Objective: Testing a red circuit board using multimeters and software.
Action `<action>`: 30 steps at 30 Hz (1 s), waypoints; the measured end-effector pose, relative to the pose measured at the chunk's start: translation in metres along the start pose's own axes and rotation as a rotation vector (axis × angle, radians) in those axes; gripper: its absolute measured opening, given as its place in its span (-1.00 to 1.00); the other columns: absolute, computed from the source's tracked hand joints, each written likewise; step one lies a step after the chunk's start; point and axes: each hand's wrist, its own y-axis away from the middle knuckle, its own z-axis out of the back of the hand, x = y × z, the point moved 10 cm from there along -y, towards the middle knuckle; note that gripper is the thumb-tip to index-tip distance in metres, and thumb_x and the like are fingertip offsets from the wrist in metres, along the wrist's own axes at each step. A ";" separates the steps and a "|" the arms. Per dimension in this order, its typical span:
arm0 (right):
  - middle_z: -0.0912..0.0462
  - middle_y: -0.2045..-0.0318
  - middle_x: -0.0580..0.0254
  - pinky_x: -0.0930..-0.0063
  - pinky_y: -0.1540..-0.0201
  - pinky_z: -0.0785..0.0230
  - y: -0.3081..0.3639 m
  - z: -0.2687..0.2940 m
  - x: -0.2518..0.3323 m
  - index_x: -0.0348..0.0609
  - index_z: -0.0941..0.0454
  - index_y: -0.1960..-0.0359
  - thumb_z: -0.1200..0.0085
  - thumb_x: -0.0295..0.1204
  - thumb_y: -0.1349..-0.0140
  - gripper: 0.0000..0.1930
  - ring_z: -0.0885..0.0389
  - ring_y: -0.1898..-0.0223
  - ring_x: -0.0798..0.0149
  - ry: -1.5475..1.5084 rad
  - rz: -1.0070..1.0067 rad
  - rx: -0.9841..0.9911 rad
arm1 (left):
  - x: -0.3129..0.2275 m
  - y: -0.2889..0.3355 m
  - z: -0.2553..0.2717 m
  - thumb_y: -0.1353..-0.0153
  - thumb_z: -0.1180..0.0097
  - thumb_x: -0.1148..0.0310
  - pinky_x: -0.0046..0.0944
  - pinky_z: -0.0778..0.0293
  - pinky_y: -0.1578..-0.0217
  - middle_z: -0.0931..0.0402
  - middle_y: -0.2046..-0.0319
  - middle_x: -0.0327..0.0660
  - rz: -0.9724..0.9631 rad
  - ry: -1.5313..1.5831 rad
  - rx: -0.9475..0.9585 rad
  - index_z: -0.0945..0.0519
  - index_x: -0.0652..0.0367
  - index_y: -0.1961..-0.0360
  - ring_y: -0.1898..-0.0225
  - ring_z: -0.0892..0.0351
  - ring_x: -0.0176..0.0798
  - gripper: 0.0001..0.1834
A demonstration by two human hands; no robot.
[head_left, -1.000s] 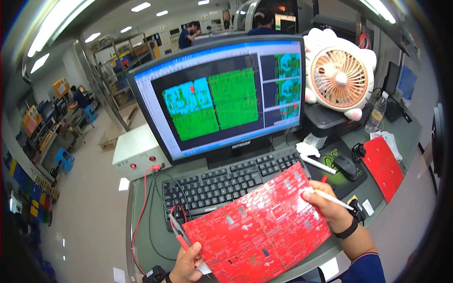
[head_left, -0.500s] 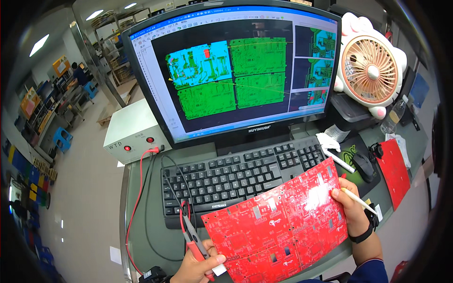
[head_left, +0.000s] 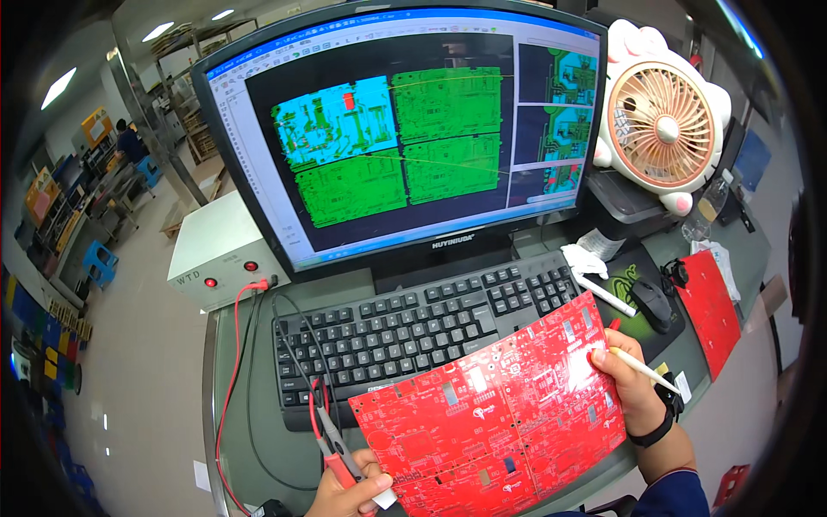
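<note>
A large red printed circuit board panel (head_left: pixel 482 379) is tilted over the front of the black keyboard (head_left: pixel 388 336). My right hand (head_left: pixel 633 388) is closed on its right edge, thumb on top. A slim whitish pen-like stick (head_left: pixel 642 369) also sits in that hand. At the lower left corner of the board, my left hand (head_left: pixel 345 495) is closed around a red test probe (head_left: pixel 338 470) and a grey test probe (head_left: pixel 332 431), with leads running up from them. A small white piece (head_left: pixel 386 498) shows by its thumb, touching or close to the board. The fingers under the board are hidden.
Behind the keyboard stands a monitor (head_left: pixel 388 146) showing a green board layout. A pale metal box (head_left: pixel 220 254) with a red lead (head_left: pixel 226 379) is at left. On the right are a fan (head_left: pixel 663 125), a mouse (head_left: pixel 650 302) and another red board (head_left: pixel 711 310).
The view has swung slightly, so the monitor, box and keyboard appear farther left. The board and both hands also appear a little farther left, and both hands keep their hold.
</note>
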 end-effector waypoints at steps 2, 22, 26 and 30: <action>-0.65 0.27 0.14 0.56 0.21 -0.48 0.000 -0.001 0.000 -0.36 -0.47 0.10 -0.09 -0.41 -0.22 -0.71 -0.61 0.33 0.44 -0.028 0.002 0.013 | 0.002 -0.002 0.001 -0.21 -0.06 0.54 -0.58 -0.11 0.72 -0.26 0.60 -0.44 -0.002 -0.001 0.026 -0.38 0.22 0.05 0.72 -0.19 -0.58 -0.72; -0.65 0.30 0.18 0.58 0.21 -0.46 0.006 0.000 -0.001 -0.33 -0.50 0.12 -0.10 -0.40 -0.23 -0.73 -0.60 0.32 0.46 -0.024 -0.077 -0.038 | -0.004 -0.002 0.003 -0.23 -0.02 0.50 -0.56 -0.09 0.76 -0.24 0.69 -0.45 -0.032 -0.068 -0.035 -0.37 0.23 0.05 0.77 -0.14 -0.59 -0.74; -0.64 0.30 0.19 0.59 0.21 -0.45 0.008 -0.001 -0.001 -0.33 -0.50 0.12 -0.09 -0.40 -0.23 -0.73 -0.59 0.32 0.47 -0.018 -0.080 -0.039 | -0.001 -0.002 0.006 -0.23 -0.02 0.50 -0.55 -0.09 0.76 -0.23 0.69 -0.46 -0.029 -0.056 -0.021 -0.36 0.24 0.03 0.78 -0.13 -0.59 -0.72; -0.64 0.30 0.21 0.60 0.22 -0.45 0.009 0.002 -0.003 -0.32 -0.51 0.11 -0.08 -0.39 -0.24 -0.73 -0.59 0.33 0.49 -0.010 -0.092 -0.036 | 0.002 0.000 0.010 -0.23 -0.02 0.51 -0.55 -0.10 0.76 -0.24 0.68 -0.46 -0.026 -0.052 -0.043 -0.35 0.25 0.01 0.78 -0.14 -0.59 -0.70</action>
